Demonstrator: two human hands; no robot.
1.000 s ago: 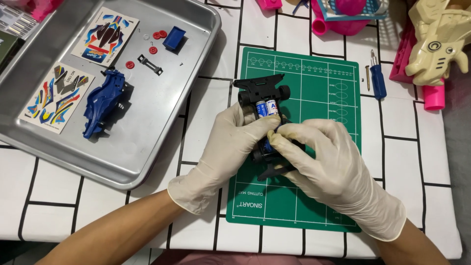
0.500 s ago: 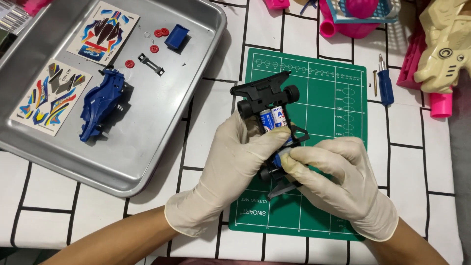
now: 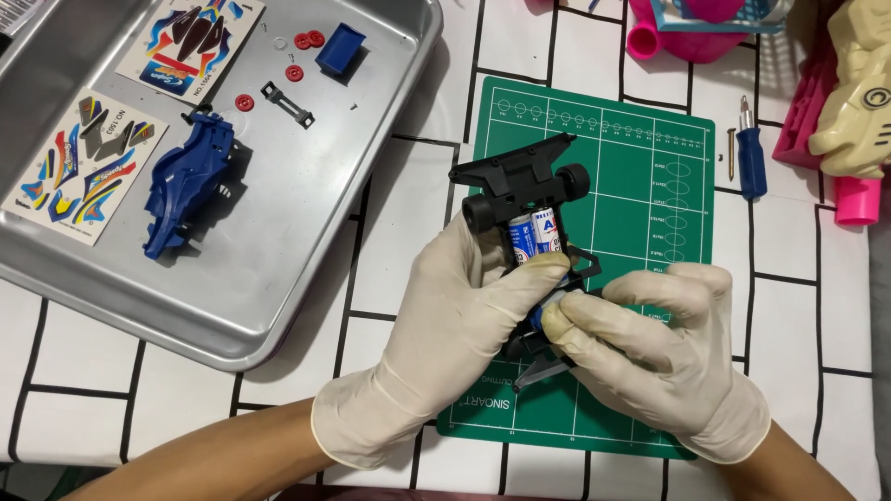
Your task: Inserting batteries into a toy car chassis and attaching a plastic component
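Observation:
Both my hands wear pale latex gloves and hold a black toy car chassis (image 3: 520, 176) above a green cutting mat (image 3: 650, 167). My left hand (image 3: 445, 325) wraps the chassis from the left, thumb by two blue-and-white batteries (image 3: 534, 232) seated in it. At the rear end of the chassis, my right hand (image 3: 659, 353) pinches a small blue part (image 3: 541, 315) with thumb and fingers. The front bumper and two black wheels point away from me.
A metal tray (image 3: 278, 278) at the left holds a blue car body shell (image 3: 186, 190), two sticker sheets (image 3: 79, 172), red gears (image 3: 306, 42), a blue box part (image 3: 341, 48) and a black bracket (image 3: 286, 102). A blue screwdriver (image 3: 750, 153) lies right of the mat; pink and cream toys beyond.
The chassis and both hands have shifted slightly toward me and to the right. My right fingers have closed tighter on the rear blue part.

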